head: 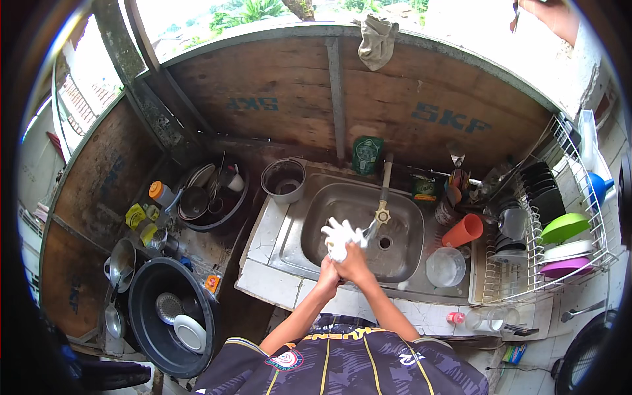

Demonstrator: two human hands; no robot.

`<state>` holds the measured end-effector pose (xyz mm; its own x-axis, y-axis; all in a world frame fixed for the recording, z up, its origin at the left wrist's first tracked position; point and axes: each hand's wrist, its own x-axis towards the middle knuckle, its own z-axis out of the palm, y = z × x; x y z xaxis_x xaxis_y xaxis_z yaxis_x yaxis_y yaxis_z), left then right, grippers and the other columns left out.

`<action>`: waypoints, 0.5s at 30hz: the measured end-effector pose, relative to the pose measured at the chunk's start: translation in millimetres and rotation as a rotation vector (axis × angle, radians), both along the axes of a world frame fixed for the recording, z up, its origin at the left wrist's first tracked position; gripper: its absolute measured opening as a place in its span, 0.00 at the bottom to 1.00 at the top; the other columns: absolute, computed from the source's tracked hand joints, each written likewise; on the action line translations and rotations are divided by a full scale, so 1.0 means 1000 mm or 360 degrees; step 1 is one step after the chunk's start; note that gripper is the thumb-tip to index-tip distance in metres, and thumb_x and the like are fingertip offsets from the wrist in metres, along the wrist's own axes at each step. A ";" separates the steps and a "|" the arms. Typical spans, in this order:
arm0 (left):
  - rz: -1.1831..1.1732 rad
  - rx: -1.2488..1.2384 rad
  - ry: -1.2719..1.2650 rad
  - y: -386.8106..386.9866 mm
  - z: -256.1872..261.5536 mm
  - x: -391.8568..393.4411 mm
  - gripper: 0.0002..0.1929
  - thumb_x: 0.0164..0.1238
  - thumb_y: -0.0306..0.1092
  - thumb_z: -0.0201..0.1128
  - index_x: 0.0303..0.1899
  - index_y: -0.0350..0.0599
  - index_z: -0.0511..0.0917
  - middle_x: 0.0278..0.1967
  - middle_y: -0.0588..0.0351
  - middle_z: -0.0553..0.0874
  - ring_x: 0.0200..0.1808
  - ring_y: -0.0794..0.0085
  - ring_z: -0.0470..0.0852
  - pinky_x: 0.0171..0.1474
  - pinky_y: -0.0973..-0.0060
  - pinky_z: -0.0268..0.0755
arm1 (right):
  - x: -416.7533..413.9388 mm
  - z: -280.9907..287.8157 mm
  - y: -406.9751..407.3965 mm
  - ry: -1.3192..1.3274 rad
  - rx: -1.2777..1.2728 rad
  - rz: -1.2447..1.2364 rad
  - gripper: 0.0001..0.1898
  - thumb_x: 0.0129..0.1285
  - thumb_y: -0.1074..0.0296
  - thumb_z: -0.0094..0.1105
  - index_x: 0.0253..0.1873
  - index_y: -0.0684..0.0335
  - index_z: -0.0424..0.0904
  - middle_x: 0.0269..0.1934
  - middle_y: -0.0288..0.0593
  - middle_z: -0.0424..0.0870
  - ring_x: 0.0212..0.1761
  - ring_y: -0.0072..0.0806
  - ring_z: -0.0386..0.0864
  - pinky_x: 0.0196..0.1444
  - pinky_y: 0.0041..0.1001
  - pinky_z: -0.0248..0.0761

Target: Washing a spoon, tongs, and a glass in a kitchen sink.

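Observation:
My left hand (pixel 326 277) and my right hand (pixel 352 262) are together over the near left part of a stainless steel sink (pixel 316 207). Between them is a white, crumpled thing with finger-like lobes, likely a glove (pixel 341 239). My right hand grips its lower end from the right. My left hand is closed just below, against the right; its fingers are partly hidden. A tap (pixel 383 213) with a pale handle stands just beyond, its spout close to the white glove. Right of the hands, the drain hole (pixel 384 243) shows in the basin.
Left of the sink stand a grey pot (pixel 283 174), a dark basin of dishes (pixel 242 207) and a large black tub (pixel 140 316). At right are an orange cup (pixel 463 230), a clear plastic container (pixel 445 267) and a wire dish rack (pixel 539 291). A green pouch (pixel 368 155) leans behind.

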<state>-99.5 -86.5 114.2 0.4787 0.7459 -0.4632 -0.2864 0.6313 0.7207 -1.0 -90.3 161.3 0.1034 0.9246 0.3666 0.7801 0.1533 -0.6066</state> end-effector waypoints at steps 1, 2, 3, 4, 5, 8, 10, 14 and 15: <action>0.0045 0.0137 0.0007 -0.002 -0.004 0.000 0.13 0.73 0.41 0.50 0.53 0.49 0.70 0.43 0.59 0.80 0.39 0.75 0.82 0.30 0.76 0.76 | -0.005 -0.014 -0.007 0.0152 -0.0102 0.0066 0.27 0.46 0.61 0.63 0.54 0.60 0.75 0.56 0.64 0.72 0.66 0.52 0.61 0.70 0.44 0.47; 0.0094 0.0268 -0.0122 -0.006 -0.009 0.004 0.17 0.73 0.40 0.50 0.59 0.48 0.67 0.48 0.58 0.80 0.48 0.73 0.81 0.38 0.74 0.78 | -0.005 -0.034 -0.012 0.0156 -0.0214 0.0022 0.24 0.49 0.67 0.60 0.54 0.63 0.74 0.53 0.62 0.75 0.62 0.52 0.67 0.67 0.41 0.54; 0.0095 0.0262 -0.0114 -0.006 -0.014 0.006 0.17 0.73 0.40 0.50 0.59 0.48 0.67 0.48 0.58 0.80 0.48 0.73 0.81 0.38 0.74 0.78 | -0.010 -0.034 -0.014 0.0163 -0.0220 0.0024 0.24 0.49 0.67 0.60 0.54 0.63 0.74 0.53 0.62 0.75 0.62 0.52 0.67 0.67 0.41 0.54; 0.0234 0.0277 -0.0100 -0.006 -0.017 0.008 0.14 0.73 0.39 0.51 0.55 0.46 0.69 0.43 0.59 0.81 0.44 0.76 0.80 0.39 0.76 0.76 | -0.017 -0.024 -0.016 0.0582 0.0113 0.0065 0.23 0.49 0.69 0.58 0.54 0.65 0.74 0.52 0.60 0.76 0.59 0.51 0.70 0.65 0.40 0.57; 0.0375 0.0291 -0.0086 -0.005 -0.020 0.008 0.11 0.73 0.38 0.51 0.50 0.45 0.71 0.38 0.60 0.81 0.41 0.78 0.80 0.39 0.78 0.74 | -0.022 -0.013 -0.019 0.0999 0.0450 0.0104 0.22 0.50 0.72 0.57 0.54 0.67 0.74 0.50 0.58 0.77 0.55 0.51 0.73 0.64 0.39 0.60; 0.0328 0.0196 0.0275 0.007 -0.031 -0.004 0.17 0.73 0.55 0.45 0.36 0.53 0.67 0.23 0.67 0.73 0.22 0.83 0.72 0.22 0.80 0.65 | -0.006 0.021 -0.014 0.1024 0.0719 -0.0306 0.19 0.58 0.77 0.48 0.55 0.73 0.71 0.51 0.55 0.76 0.52 0.41 0.76 0.56 0.32 0.69; 0.0346 0.0172 0.0274 0.004 -0.025 -0.005 0.17 0.73 0.57 0.44 0.37 0.54 0.67 0.20 0.68 0.72 0.17 0.82 0.70 0.16 0.81 0.63 | 0.013 0.008 -0.010 0.0874 0.0702 -0.0417 0.21 0.59 0.80 0.44 0.59 0.72 0.68 0.57 0.54 0.73 0.57 0.42 0.74 0.60 0.31 0.66; 0.0441 0.0131 0.0137 0.001 -0.033 -0.001 0.17 0.74 0.55 0.44 0.33 0.53 0.65 0.20 0.67 0.71 0.19 0.82 0.71 0.18 0.80 0.64 | -0.002 -0.069 -0.012 0.1151 0.0236 0.0066 0.26 0.56 0.81 0.44 0.63 0.69 0.66 0.63 0.52 0.69 0.69 0.41 0.62 0.70 0.31 0.52; 0.0493 0.0131 0.0140 0.003 -0.041 -0.003 0.17 0.75 0.53 0.44 0.34 0.52 0.65 0.21 0.66 0.72 0.21 0.81 0.73 0.21 0.78 0.66 | -0.015 -0.072 -0.017 0.0860 0.0269 0.0099 0.27 0.54 0.82 0.46 0.63 0.67 0.66 0.65 0.51 0.67 0.71 0.40 0.58 0.71 0.31 0.48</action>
